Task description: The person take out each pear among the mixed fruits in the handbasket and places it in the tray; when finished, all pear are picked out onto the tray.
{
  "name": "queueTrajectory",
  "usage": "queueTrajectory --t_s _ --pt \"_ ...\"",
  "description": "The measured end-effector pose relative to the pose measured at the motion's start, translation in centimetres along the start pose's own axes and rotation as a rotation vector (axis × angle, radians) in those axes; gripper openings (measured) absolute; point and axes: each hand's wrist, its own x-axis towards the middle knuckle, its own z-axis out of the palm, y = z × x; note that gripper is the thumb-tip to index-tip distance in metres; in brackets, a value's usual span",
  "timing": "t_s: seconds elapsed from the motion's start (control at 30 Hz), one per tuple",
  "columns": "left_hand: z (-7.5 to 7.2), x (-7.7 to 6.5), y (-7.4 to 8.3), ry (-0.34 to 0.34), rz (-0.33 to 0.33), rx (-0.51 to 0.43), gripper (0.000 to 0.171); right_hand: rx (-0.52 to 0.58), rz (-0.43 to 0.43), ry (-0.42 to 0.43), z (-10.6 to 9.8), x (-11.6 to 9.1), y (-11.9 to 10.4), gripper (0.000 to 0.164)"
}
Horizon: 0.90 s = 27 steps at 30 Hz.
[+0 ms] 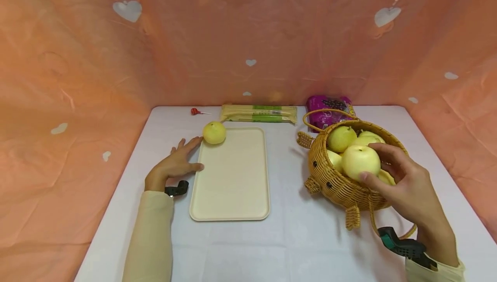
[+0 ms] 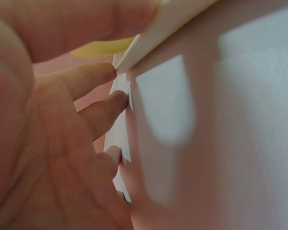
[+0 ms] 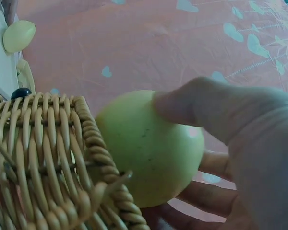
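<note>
Orange cloth (image 1: pixel 248 36) backs the white surface (image 1: pixel 295 247) I watch remotely. On the right I see the wicker basket (image 1: pixel 341 191); near the middle lies the cream tray (image 1: pixel 233 178). My left grip (image 1: pixel 176 161) is loosely spread, touching the tray's left edge. My right grip (image 1: pixel 407 183) has thumb and fingers around the held pear (image 1: pixel 361 163), at the basket's mouth. A second pear (image 1: pixel 214 133) sits at the tray's far left corner. I judge the step as taking fruit out; next calls for a steady lift clear of the rim. Smallest, a red lollipop (image 1: pixel 195 111) lies beyond.
</note>
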Motion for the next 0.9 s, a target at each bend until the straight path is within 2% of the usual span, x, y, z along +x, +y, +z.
queueTrajectory --t_s 0.2,0.43,0.47,0.7,0.9 --pt "0.0 0.1 -0.1 -0.01 -0.016 -0.011 0.099 0.119 -0.004 -0.002 0.3 0.1 -0.3 0.071" --pt "0.1 0.0 0.0 -0.004 -0.014 -0.022 0.099 0.525 -0.106 0.03 0.7 0.6 -0.5 0.075" --pt "0.1 0.0 0.0 -0.003 -0.016 -0.021 0.099 0.549 -0.123 0.031 0.8 0.8 -0.6 0.075" --pt "0.1 0.1 -0.2 -0.006 -0.03 -0.017 0.099 0.587 -0.151 -0.046 2.6 2.5 -2.5 0.073" --pt "0.2 0.1 -0.1 -0.001 -0.023 -0.013 0.099 0.62 -0.172 -0.175 5.5 4.0 -4.7 0.072"
